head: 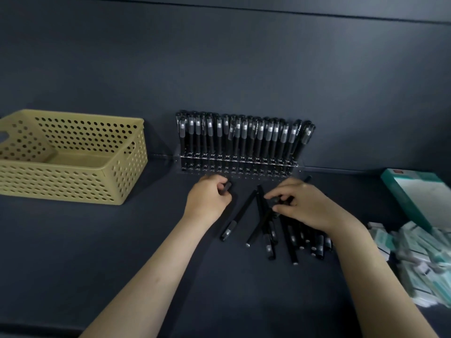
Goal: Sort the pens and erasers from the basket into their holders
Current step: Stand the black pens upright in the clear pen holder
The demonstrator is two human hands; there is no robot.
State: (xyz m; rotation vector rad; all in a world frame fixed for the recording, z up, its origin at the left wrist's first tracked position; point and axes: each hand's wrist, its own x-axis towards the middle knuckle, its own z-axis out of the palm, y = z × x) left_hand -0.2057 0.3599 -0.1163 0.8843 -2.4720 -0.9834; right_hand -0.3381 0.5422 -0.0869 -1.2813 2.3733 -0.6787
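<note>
A clear acrylic pen holder (240, 163) stands against the back wall, with several black pens (244, 135) upright in it. In front of it a loose pile of black pens (280, 230) lies on the dark table. My left hand (207, 198) is closed around a black pen whose end sticks out by the thumb. My right hand (305, 203) grips another black pen above the pile. The beige perforated basket (73, 176) sits at the left, and nothing shows inside it. Boxed erasers (415, 259) are heaped at the right edge.
A teal and white cardboard box (417, 193) lies open at the far right, just above the eraser heap. A dark wall rises right behind the pen holder. Bare dark tabletop (134, 240) stretches between the basket and my left forearm.
</note>
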